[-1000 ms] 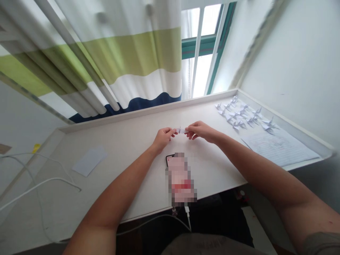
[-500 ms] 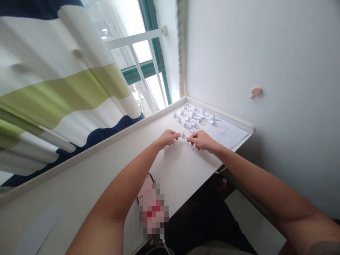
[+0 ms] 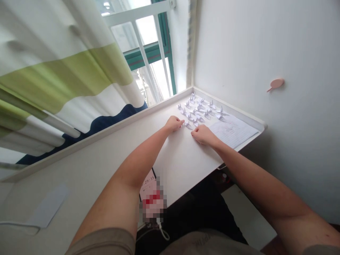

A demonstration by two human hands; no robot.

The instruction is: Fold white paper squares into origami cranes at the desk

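My left hand [image 3: 174,124] and my right hand [image 3: 202,135] are stretched out to the far right part of the white desk [image 3: 183,163]. Between them a small white paper crane [image 3: 188,124] sits on the desk at the near edge of a group of several paper cranes [image 3: 200,108]. My left fingertips are pinched together against the crane's left side. My right hand is curled closed just right of it, and I see nothing in it.
A written sheet of paper [image 3: 233,130] lies right of the cranes by the desk's raised rim. A phone [image 3: 148,187] with a cable lies near the front edge under my left forearm. A blank slip [image 3: 49,207] lies far left. A striped curtain [image 3: 66,78] hangs behind.
My view swung right. Both hands carried the small crane from the middle of the desk to the group at the far right and lowered it onto the desk.
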